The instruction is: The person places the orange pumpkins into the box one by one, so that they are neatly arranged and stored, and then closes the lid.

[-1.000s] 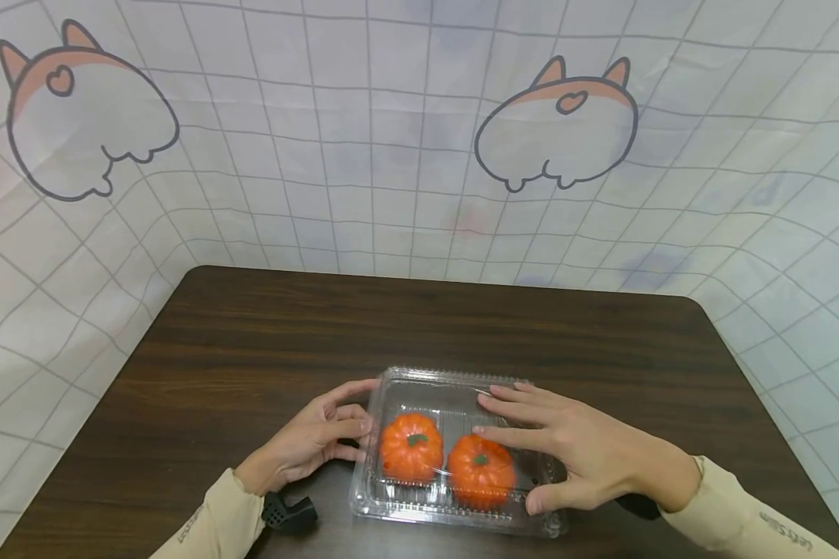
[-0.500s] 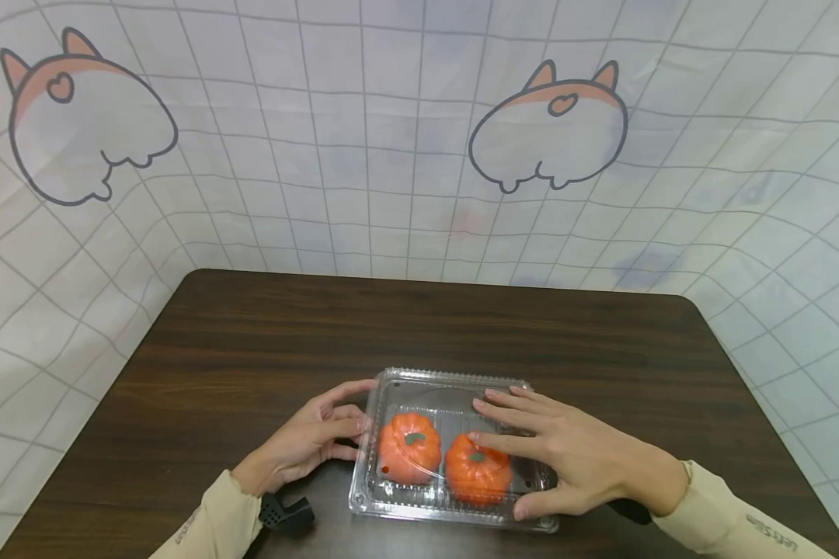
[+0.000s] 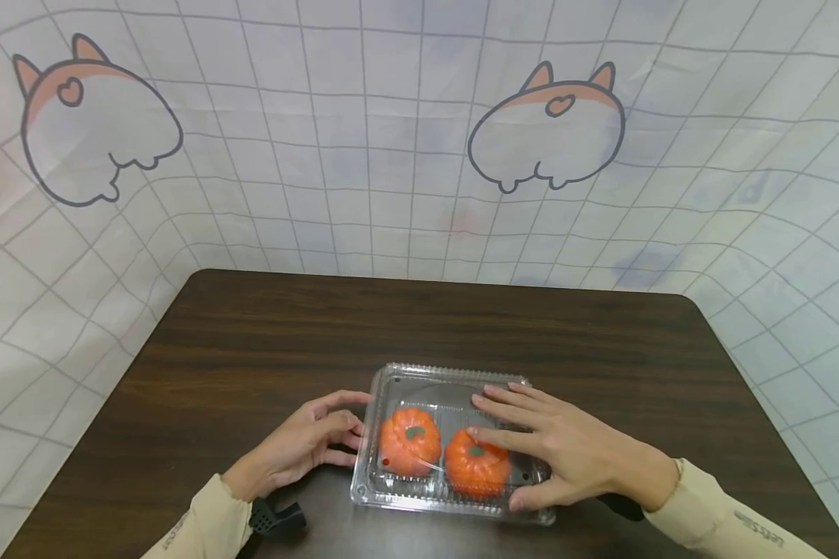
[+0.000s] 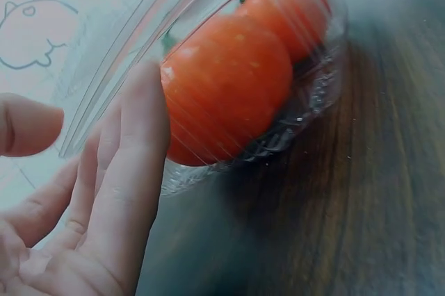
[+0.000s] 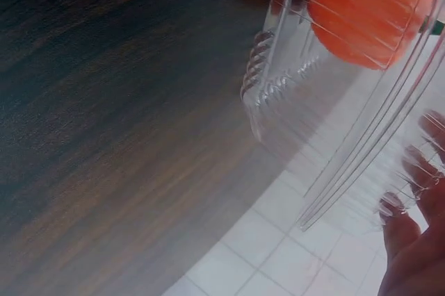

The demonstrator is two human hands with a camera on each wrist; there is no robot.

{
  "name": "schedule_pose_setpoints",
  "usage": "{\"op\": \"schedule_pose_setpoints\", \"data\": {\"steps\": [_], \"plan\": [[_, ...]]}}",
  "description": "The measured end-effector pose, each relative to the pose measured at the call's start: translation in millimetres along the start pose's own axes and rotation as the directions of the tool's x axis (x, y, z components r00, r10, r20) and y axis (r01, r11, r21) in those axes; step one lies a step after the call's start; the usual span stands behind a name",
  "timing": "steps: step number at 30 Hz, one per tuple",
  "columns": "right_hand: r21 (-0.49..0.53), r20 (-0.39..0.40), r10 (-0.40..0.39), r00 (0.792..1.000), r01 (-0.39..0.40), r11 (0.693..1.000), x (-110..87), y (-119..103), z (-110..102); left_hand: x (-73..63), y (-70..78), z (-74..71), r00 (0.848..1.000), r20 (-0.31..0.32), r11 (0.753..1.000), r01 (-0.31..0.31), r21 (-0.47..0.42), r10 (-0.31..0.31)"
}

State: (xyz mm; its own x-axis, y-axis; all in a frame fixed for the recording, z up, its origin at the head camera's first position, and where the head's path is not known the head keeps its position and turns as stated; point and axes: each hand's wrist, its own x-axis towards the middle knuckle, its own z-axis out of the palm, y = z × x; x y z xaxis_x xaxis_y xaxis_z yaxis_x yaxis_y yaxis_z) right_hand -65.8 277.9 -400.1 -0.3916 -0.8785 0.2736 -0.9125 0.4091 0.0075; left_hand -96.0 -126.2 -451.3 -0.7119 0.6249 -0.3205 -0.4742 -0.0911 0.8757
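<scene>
A clear plastic clamshell box (image 3: pixel 433 394) lies on the table in the head view, its lid down. Through the plastic I see two small orange pumpkins with green stems, a left pumpkin (image 3: pixel 410 449) and a right pumpkin (image 3: pixel 478 470). At the box's left side is my left hand (image 3: pixel 301 450). In the left wrist view its fingers (image 4: pixel 142 119) run nearly straight along the box wall, and the thumb stands off from the plastic. My right hand (image 3: pixel 576 446) lies over the lid's right part with fingers spread; the right wrist view shows only fingertips (image 5: pixel 400 223) near the lid.
The dark wooden table (image 3: pixel 252 341) reaches back to a white grid-patterned cloth (image 3: pixel 391 155) with cartoon animal prints. That cloth also hangs along both sides. A black band (image 3: pixel 277 519) sits at the left wrist.
My left hand has eased back slightly to the left, its thumb coming away from the box edge. The right hand stays spread over the lid, and the box has barely shifted.
</scene>
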Motion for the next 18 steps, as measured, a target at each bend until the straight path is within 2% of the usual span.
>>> {"op": "schedule_pose_setpoints", "data": {"steps": [5,9,18], "plan": [[-0.006,-0.025,-0.016,1.0,0.016,1.0,0.6,4.5,3.0,-9.3,-1.2,-2.3,0.999,0.044,0.999,0.031,0.009,-0.032],[-0.014,-0.039,-0.03,0.999,0.029,0.999,1.2,8.2,3.5,-13.4,-4.7,-2.3,0.992,0.114,0.997,0.054,0.053,-0.06],[-0.018,-0.07,-0.052,0.996,0.05,0.999,4.6,14.9,3.6,-18.1,-7.2,3.5,0.954,0.277,0.988,0.075,0.138,-0.111]]}}
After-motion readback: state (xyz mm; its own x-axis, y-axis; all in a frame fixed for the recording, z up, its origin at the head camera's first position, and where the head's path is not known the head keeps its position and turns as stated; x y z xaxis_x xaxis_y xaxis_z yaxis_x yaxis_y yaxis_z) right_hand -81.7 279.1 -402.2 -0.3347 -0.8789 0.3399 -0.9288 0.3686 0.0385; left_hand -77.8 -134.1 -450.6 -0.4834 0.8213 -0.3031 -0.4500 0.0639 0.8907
